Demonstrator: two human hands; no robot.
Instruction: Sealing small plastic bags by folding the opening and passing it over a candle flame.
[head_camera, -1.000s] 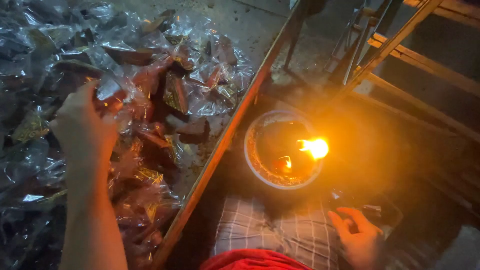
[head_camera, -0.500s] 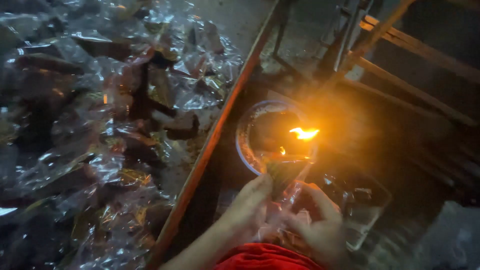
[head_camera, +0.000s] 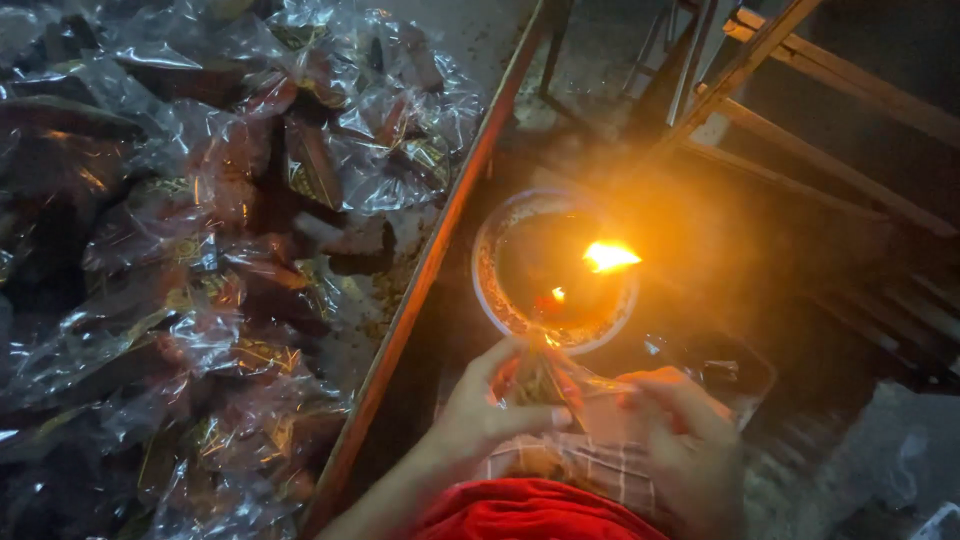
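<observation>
A small clear plastic packet (head_camera: 548, 385) is held between both hands just below the round bowl (head_camera: 497, 290), in which a flame (head_camera: 608, 256) burns. The left hand (head_camera: 480, 410) is closed on the packet's left side, its grip pinching the wrapper; the right hand (head_camera: 680, 430) is closed on its right edge. A heap of similar wrapped packets (head_camera: 200, 260) is piled on the bench (head_camera: 420, 290) to the left.

The heap of plastic packets (head_camera: 200, 250) runs off the left and top edges, its contents too dark to make out. The packet (head_camera: 545, 380) between both hands is half covered by fingers. The right hand (head_camera: 680, 440) is blurred, its grip unclear.
</observation>
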